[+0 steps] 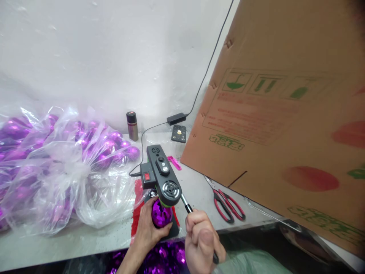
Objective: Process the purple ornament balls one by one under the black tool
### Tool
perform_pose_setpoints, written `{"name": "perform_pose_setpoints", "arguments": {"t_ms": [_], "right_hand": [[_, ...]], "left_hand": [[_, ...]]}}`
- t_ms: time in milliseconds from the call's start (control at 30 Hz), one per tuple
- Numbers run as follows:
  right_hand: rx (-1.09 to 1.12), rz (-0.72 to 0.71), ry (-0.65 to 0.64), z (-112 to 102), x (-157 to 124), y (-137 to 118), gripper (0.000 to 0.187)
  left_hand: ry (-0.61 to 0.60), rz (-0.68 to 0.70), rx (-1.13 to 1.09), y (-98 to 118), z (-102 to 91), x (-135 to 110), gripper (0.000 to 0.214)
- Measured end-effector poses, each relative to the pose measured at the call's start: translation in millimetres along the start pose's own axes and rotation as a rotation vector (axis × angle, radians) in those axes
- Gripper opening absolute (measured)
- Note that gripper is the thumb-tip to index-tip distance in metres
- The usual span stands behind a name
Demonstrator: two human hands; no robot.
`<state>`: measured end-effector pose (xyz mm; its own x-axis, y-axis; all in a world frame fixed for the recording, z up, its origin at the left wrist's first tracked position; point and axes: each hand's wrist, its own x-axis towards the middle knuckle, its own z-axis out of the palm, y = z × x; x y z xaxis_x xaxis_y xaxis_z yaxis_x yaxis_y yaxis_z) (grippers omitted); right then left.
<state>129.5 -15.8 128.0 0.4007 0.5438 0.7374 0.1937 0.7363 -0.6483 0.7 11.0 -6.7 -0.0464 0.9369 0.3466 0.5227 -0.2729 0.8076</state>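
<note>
My left hand [146, 228] is wrapped round a shiny purple ball [160, 214] and holds it under the head of a small dark grey machine [162, 177] with a red switch. My right hand [201, 241] is closed in a fist on a thin black-handled tool [186, 205], its metal tip pointing up toward the machine's head beside the ball. Both hands are at the near edge of the white table [85, 239].
A clear plastic bag full of purple balls [57, 171] fills the table's left. Red-handled scissors [228, 205] lie right of the machine. A big cardboard sheet [285, 114] leans at right. Behind stand a small brown bottle [132, 125], a black adapter with cable [176, 118], and a black remote-like pad [178, 133]. More purple balls [159, 258] lie below the table edge.
</note>
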Motion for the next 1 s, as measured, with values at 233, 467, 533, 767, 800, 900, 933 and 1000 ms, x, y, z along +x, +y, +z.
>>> {"name": "perform_pose_setpoints", "arguments": {"t_ms": [233,467,533,767,800,900,933,1000], "right_hand": [[0.004,-0.01,0.019,3,3,-2,0.052],[0.014,-0.001,0.048,3,-1,5,0.051],[0.019,-0.005,0.061,3,-3,7,0.05],[-0.002,0.007,0.09,4,-7,14,0.052],[-0.008,0.011,0.093,4,-8,15,0.052],[-0.022,0.024,0.094,3,-9,16,0.053],[-0.025,0.029,0.094,3,-10,16,0.053],[-0.032,0.037,0.095,2,-11,17,0.054]], "left_hand": [[0.011,0.01,0.013,-1,1.2,0,0.073],[0.014,-0.026,0.004,4,1.8,2,0.072],[0.013,-0.035,-0.01,5,2.1,3,0.072],[0.019,-0.036,-0.04,4,3.7,5,0.07],[0.019,-0.036,-0.04,4,3.8,6,0.07],[0.017,-0.03,-0.043,5,3.7,7,0.071],[0.016,-0.029,-0.043,5,3.7,7,0.07],[0.019,-0.027,-0.044,6,3.8,7,0.069]]}}
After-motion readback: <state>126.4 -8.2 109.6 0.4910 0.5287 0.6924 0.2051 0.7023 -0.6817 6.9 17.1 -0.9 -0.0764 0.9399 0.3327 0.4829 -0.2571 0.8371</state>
